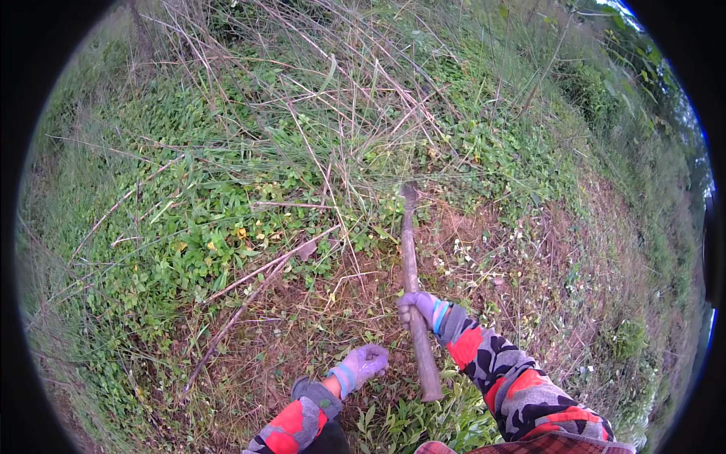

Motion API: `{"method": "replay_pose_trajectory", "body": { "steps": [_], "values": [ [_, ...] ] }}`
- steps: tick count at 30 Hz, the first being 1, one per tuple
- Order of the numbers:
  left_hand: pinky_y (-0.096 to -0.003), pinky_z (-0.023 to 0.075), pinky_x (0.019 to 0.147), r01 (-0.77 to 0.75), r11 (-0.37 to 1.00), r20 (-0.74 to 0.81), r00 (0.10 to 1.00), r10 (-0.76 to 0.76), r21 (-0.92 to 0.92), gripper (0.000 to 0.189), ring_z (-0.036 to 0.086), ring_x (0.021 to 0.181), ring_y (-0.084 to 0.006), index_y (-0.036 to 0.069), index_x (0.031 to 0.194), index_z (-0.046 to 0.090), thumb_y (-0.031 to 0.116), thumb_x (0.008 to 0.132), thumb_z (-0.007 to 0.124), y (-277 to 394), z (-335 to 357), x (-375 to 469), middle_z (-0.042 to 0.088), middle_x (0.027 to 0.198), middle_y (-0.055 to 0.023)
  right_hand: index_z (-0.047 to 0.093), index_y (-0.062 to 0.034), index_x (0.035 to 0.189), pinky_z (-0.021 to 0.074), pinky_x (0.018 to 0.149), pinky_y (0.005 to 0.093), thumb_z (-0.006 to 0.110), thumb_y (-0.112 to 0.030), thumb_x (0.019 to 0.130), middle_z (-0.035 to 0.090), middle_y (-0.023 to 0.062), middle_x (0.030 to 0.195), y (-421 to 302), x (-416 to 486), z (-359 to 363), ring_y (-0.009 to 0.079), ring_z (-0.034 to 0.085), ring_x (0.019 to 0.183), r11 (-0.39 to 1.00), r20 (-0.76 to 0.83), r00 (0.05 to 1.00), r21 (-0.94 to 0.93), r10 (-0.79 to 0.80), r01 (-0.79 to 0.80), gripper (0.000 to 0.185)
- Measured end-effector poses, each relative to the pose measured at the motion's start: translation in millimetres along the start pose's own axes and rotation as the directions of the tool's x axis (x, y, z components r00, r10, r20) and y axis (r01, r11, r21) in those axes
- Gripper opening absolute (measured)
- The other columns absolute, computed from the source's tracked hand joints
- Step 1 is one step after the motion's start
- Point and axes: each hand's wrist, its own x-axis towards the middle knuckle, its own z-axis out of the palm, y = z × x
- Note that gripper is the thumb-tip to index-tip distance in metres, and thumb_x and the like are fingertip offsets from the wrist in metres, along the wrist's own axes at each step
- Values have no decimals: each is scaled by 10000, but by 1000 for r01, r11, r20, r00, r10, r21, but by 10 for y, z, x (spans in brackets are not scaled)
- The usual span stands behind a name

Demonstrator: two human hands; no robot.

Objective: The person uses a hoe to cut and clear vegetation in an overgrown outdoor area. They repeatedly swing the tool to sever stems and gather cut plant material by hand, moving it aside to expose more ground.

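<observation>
My right hand (416,309), in a purple glove, grips the wooden handle (409,249) of a long hand tool, probably a hoe. Its thick butt end points down toward me. The tool's dark head (409,191) lies among grass at the border of weeds and scraped reddish soil; its shape is partly hidden and blurred. My left hand (368,363), also in a purple glove, is to the left of the handle, low over the soil, with its fingers curled. Whether it holds anything cannot be told.
Low green weeds (193,255) cover the ground on the left. Long dry stalks (255,284) lie across the weeds and soil. Tall grass and dry stems (363,108) lean in ahead. A leafy plant clump (431,417) grows near my body. Bushes (590,91) stand at the upper right.
</observation>
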Motion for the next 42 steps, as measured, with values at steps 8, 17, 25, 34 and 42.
{"method": "replay_pose_trajectory", "body": {
  "steps": [8, 17, 25, 34, 42],
  "values": [
    [-267, 504, 658, 325, 921, 30, 940, -339, 215, 345, 588, 699, -125, -9, 1092, 560, 234, 867, 655, -209, 327, 128, 618, 857, -49, 503, -78, 848, 427, 498, 289, 625, -155, 840, 478, -11, 625, 408, -1475, -616, 128, 485, 498, 976, -64, 997, 212, -37, 50, 145],
    [-266, 517, 691, 221, 957, 36, 972, -232, 189, 377, 597, 732, -119, 9, 1120, 558, 239, 851, 689, 64, 255, 53, 613, 915, -43, 512, -143, 749, 517, 504, 343, 541, -157, 847, 539, -55, 611, -576, -2315, -2206, 116, 536, 502, 613, -473, 733, 411, -489, 675, 103],
    [-210, 428, 586, 274, 951, -120, 959, -258, 144, 387, 584, 707, -83, 36, 1132, 550, 295, 868, 665, -13, -46, -289, 625, 894, -17, 481, -137, 736, 470, 489, 315, 534, -211, 829, 498, -9, 586, -1201, -441, -1146, 146, 507, 492, 855, -585, 687, -22, -432, 519, 131],
    [-217, 438, 652, 276, 959, -188, 947, -260, 65, 412, 587, 778, -91, 52, 1092, 556, 344, 837, 696, -91, -60, -311, 632, 924, 2, 537, -59, 746, 431, 559, 264, 583, -212, 863, 544, 18, 667, 456, -201, 852, 122, 525, 566, 967, 347, 936, -251, 54, 38, 198],
    [-366, 515, 832, 339, 902, -80, 925, -371, -268, 494, 642, 956, -224, 98, 1186, 541, 519, 948, 439, -182, 141, -248, 644, 1061, -75, 564, -17, 862, 489, 554, 258, 648, -204, 840, 611, 52, 724, 531, -5, 657, 115, 600, 635, 899, 35, 998, -434, -48, 58, 206]
  ]
}}
